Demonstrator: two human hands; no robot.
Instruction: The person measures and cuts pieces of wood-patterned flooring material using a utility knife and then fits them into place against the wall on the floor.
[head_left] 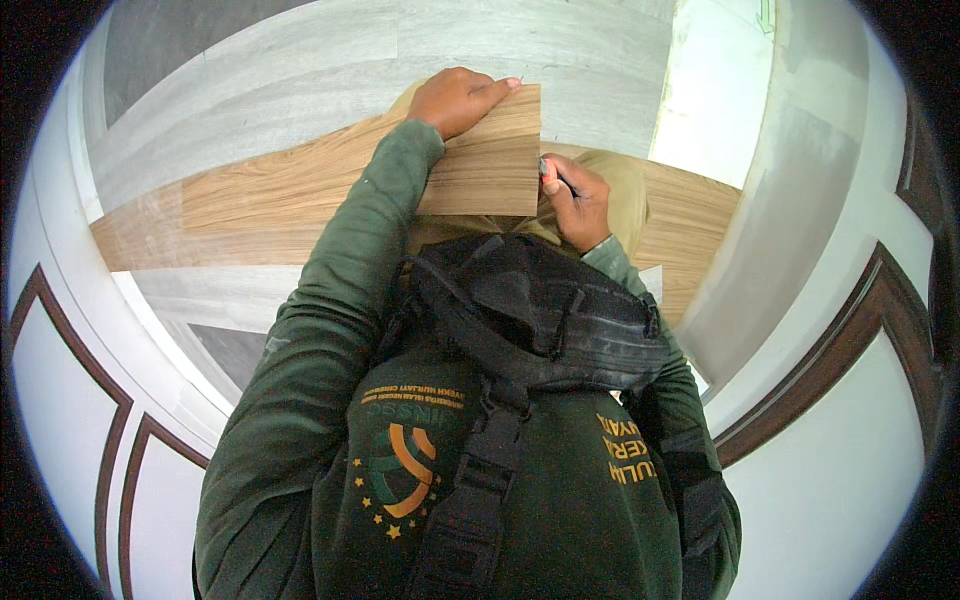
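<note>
A brown wood-grain floor plank (485,165) lies across my lap, its squared right end raised, and it runs left beneath my left forearm. My left hand (458,103) is closed over the plank's far edge, thumb stretched along it toward the corner. At the plank's right end my right hand (578,203) is closed around a small tool (546,170) with a grey tip and a bit of red. That tip is at the end edge of the plank; most of the tool is hidden by my fingers, so its exact kind does not show.
Pale grey wood-grain flooring (480,50) spreads ahead, with brown planks (685,225) at right. A bright white strip (710,90) lies at the far right. Panelled white surfaces with dark brown trim (850,340) stand on both sides. A black bag (540,310) hangs at my front.
</note>
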